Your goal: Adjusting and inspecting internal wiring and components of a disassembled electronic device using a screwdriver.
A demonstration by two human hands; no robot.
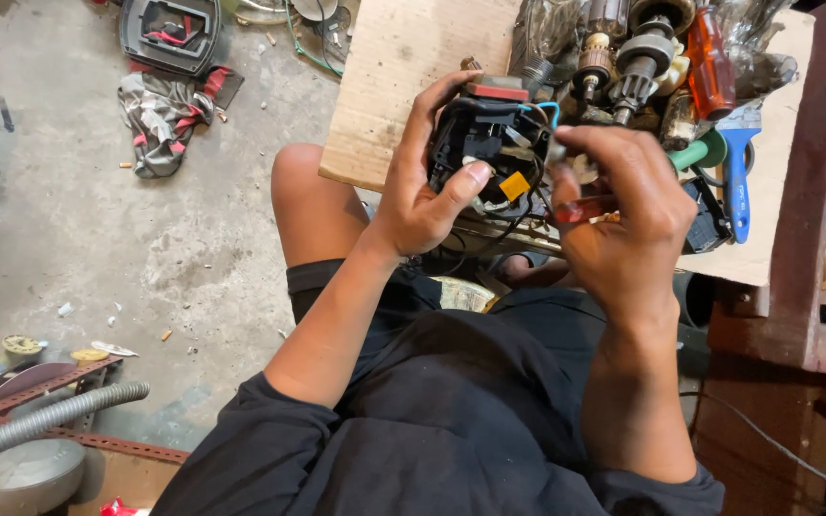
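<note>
Cradling a black tool housing (489, 153) in the left hand (423, 196), the person holds it up over the lap, just in front of the near edge of the wooden board (403, 67) that serves as a worktop. The fingers wrap round the housing's far side and the thumb presses across its open face, probably to keep the loose wires (539, 113) and the small yellow part (514, 184) from shifting while the other hand works. A red strip caps the housing's top edge.

The right hand (628, 220) is closed on a screwdriver with a clear red handle (580, 208), pinched between thumb and fingers; its shaft is hidden behind the fingers, so where the tip sits cannot be told. The hand's fingertips touch the housing's right side, so the two hands meet around it.

On the board behind, toward its far right corner, lie motor armatures (623, 57), an orange-handled screwdriver (709, 62) and a blue-handled tool (738, 177), all within reach beside the work. On the concrete floor (78, 220) to the left are a crumpled rag (160, 119), a black tool case (169, 33) and a grey ribbed hose (50, 420).
</note>
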